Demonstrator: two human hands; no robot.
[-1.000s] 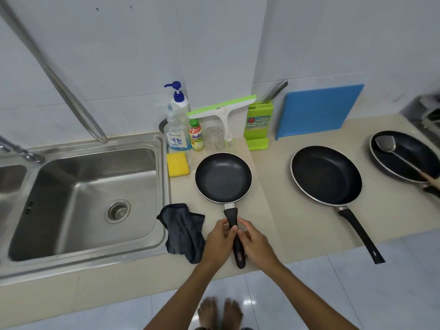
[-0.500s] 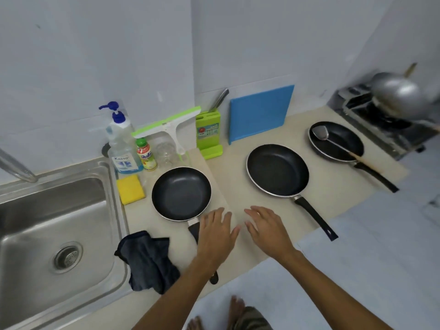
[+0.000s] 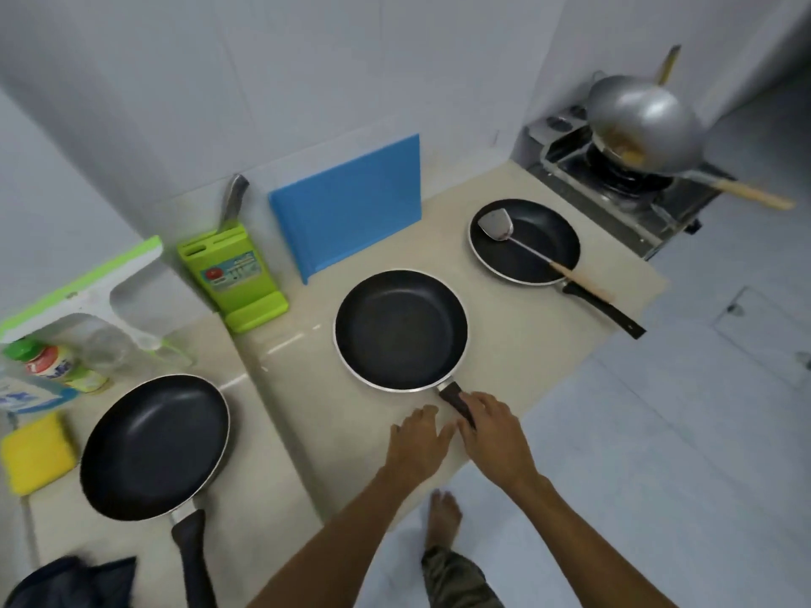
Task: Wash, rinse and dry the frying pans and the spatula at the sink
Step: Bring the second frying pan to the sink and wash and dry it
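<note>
Three black frying pans lie on the beige counter point(image 3: 518, 344). The left pan point(image 3: 153, 445) sits near the sponge with its handle toward me. My right hand point(image 3: 493, 436) lies over the handle of the middle pan point(image 3: 401, 331), thumb and fingers on either side of it. Flat beside that handle is my left hand point(image 3: 419, 445), fingers spread on the counter, holding nothing. The right pan point(image 3: 540, 252) holds the metal spatula point(image 3: 498, 226), whose wooden handle rests on the pan's rim.
A yellow sponge point(image 3: 37, 454), dark cloth point(image 3: 70, 581) and bottles point(image 3: 52, 366) are at the left. Green knife block point(image 3: 232, 274), squeegee point(image 3: 83, 291) and blue cutting board point(image 3: 351, 208) stand against the wall. A wok point(image 3: 645, 125) sits on the stove at the far right.
Both hands left the left pan's handle and moved right. My right hand has reached the middle pan's handle. The view swung right, so the sink is out of sight.
</note>
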